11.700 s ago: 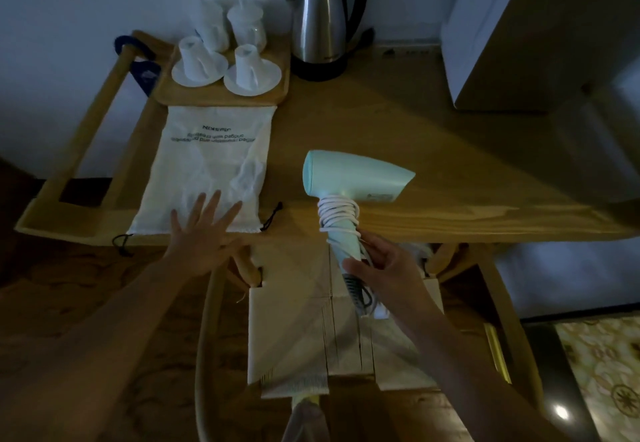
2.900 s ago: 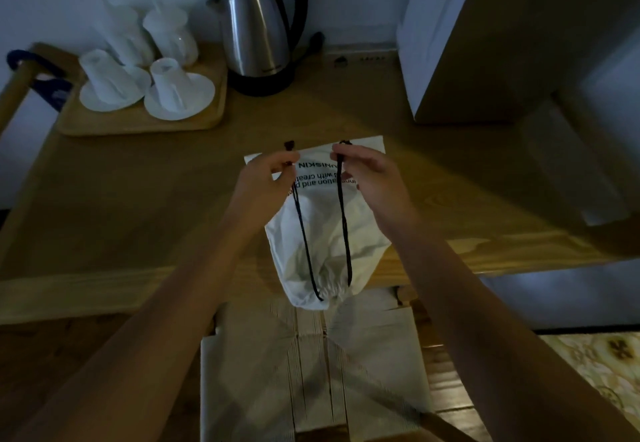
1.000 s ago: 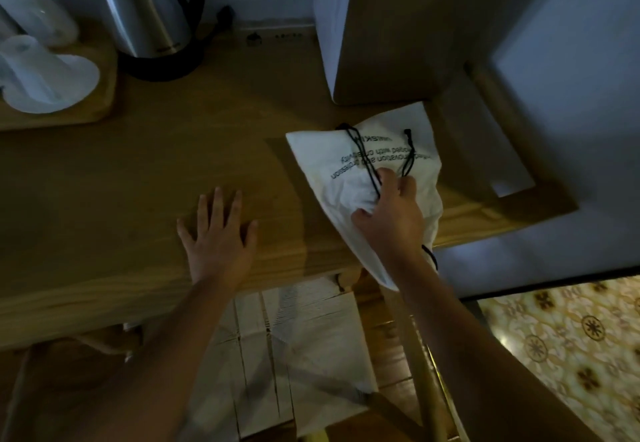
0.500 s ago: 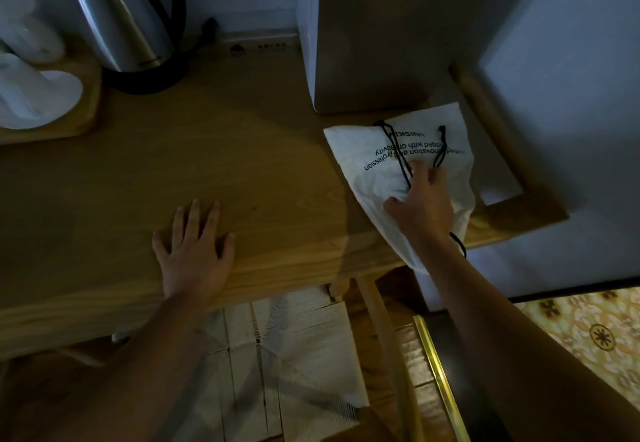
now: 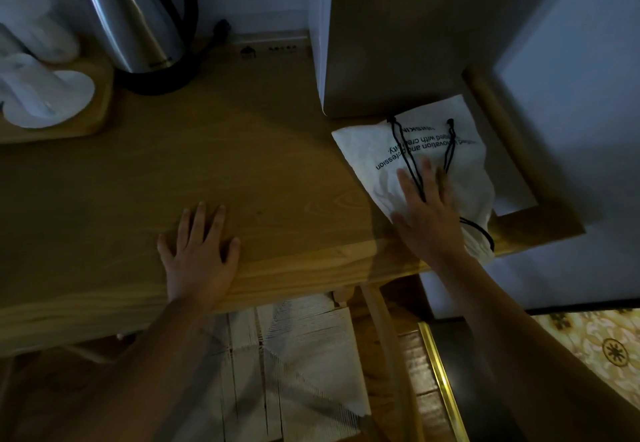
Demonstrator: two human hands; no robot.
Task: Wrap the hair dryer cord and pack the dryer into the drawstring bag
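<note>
The white drawstring bag (image 5: 388, 150) lies bulging on the right end of the wooden table (image 5: 207, 171), its gathered mouth over the front edge, black cords (image 5: 401, 150) across its printed side. The hair dryer itself is not visible. My right hand (image 5: 426, 216) rests flat on the bag with fingers spread, gripping nothing. My left hand (image 5: 199, 254) lies flat and open on the table near the front edge, well left of the bag.
A steel kettle (image 5: 135, 22) stands at the back left beside a wooden tray (image 5: 100, 109) with white cups and saucers. A tall box-like cabinet (image 5: 398, 33) rises right behind the bag. A woven chair seat (image 5: 294, 365) sits below the table edge.
My right hand has let go of the bag and flattened on top of it. The left hand stays flat on the table. The camera view has shifted slightly.
</note>
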